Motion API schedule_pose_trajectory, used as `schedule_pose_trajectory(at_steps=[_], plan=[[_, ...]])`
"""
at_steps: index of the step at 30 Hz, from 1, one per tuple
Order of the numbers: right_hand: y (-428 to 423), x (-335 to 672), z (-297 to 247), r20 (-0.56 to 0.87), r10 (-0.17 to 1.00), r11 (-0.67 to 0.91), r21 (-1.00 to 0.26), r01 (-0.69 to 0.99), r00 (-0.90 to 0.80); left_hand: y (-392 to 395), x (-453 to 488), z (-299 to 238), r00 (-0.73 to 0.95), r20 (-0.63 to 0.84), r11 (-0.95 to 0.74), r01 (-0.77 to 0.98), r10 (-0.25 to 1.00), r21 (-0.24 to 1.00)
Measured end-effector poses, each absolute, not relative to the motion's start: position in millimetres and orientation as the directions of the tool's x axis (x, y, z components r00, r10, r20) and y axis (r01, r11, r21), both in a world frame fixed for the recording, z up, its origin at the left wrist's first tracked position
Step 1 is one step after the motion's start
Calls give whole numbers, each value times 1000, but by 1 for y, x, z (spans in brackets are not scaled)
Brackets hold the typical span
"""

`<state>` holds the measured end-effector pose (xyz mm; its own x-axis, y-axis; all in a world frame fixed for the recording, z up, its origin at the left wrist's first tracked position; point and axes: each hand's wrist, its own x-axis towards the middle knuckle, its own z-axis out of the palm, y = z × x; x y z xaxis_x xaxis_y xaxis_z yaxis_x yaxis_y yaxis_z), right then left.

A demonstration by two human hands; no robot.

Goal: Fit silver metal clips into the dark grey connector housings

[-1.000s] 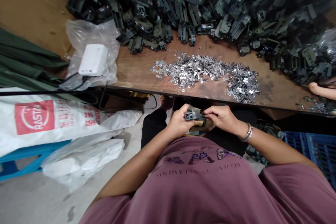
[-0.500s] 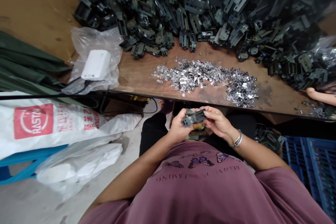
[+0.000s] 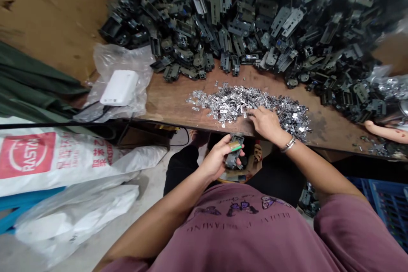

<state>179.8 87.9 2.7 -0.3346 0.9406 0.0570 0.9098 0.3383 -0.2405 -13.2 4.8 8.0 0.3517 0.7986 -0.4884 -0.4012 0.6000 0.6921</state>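
Note:
My left hand point(image 3: 218, 158) is closed round a dark grey plastic part point(image 3: 234, 153) with a green strip on it, held over my lap just below the table's front edge. My right hand point(image 3: 265, 121) reaches onto the wooden table point(image 3: 168, 93) and rests in the pile of small shiny metal clips point(image 3: 236, 101). Its fingers curl down into the clips; whether they pinch one is hidden. A silver bracelet point(image 3: 287, 145) circles the right wrist.
A big heap of dark plastic parts point(image 3: 255, 21) fills the back of the table. A white box point(image 3: 119, 88) lies in a clear bag at the table's left end. White sacks point(image 3: 54, 157) lie on the floor at left. A blue crate point(image 3: 389, 208) stands at right. Another person's hand point(image 3: 382, 131) shows at the right edge.
My right hand has let go of the plastic part and moved up onto the clip pile. The left hand alone now holds the part, turned more upright.

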Motion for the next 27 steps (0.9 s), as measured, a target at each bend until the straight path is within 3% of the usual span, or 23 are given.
schedule_pose_trajectory(at_steps=[2,4,8,13,18,20,22,25,27], plan=[[102,179,3,-9,935,354,-54,934,-355,9,-11,10,301,-503,586,-391,810,710],[105,182,2,-56,901,433,14,901,-431,12,-12,10,239,-528,579,-384,815,720],[92,199,-1,-88,831,549,-19,835,-549,16,-19,6,167,-542,557,-416,824,718],[81,198,-5,-34,928,359,-188,914,-371,17,-15,3,189,-548,572,-409,815,710],[84,172,-9,-49,963,261,-68,963,-265,17,-5,7,199,-527,563,-306,827,768],[81,168,-10,6,958,285,-153,946,-288,15,-7,6,196,-484,522,-290,853,802],[71,167,-9,109,944,330,-374,867,-312,13,-10,4,189,-437,475,-284,880,833],[47,163,-4,240,930,363,-713,600,-278,9,-14,0,199,-370,412,-242,907,878],[31,158,-1,315,913,405,-778,480,-259,7,-14,-1,223,-327,370,-187,918,910]])
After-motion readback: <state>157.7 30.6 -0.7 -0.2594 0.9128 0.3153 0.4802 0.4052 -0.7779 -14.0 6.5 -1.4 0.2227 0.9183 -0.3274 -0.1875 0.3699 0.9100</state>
